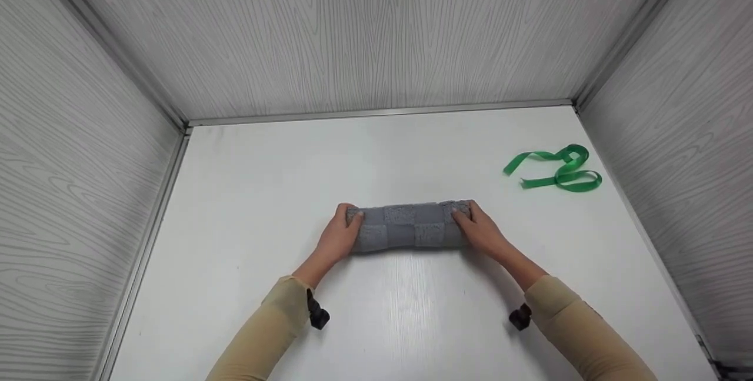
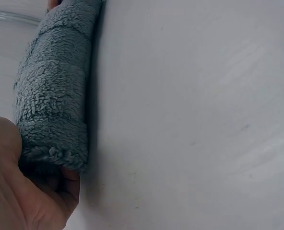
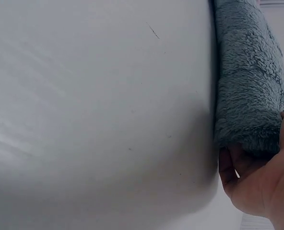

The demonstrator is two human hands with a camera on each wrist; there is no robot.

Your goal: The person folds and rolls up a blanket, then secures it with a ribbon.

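From the head view, both forearms extend forward over the white table; the left hand and right hand each grasp one end of the rolled grey towel, fingers curled over it. At the left wrist, thumb and palm clamp the towel's end against the table. At the right wrist, fingers wrap under the opposite end.

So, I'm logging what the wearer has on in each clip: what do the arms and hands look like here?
Both arms wear long, close-fitting beige sleeves that end at the wrists. A small black device is mounted at the left wrist, and a matching one at the right. The left hand and right hand are bare: no gloves, and no rings or watch visible.
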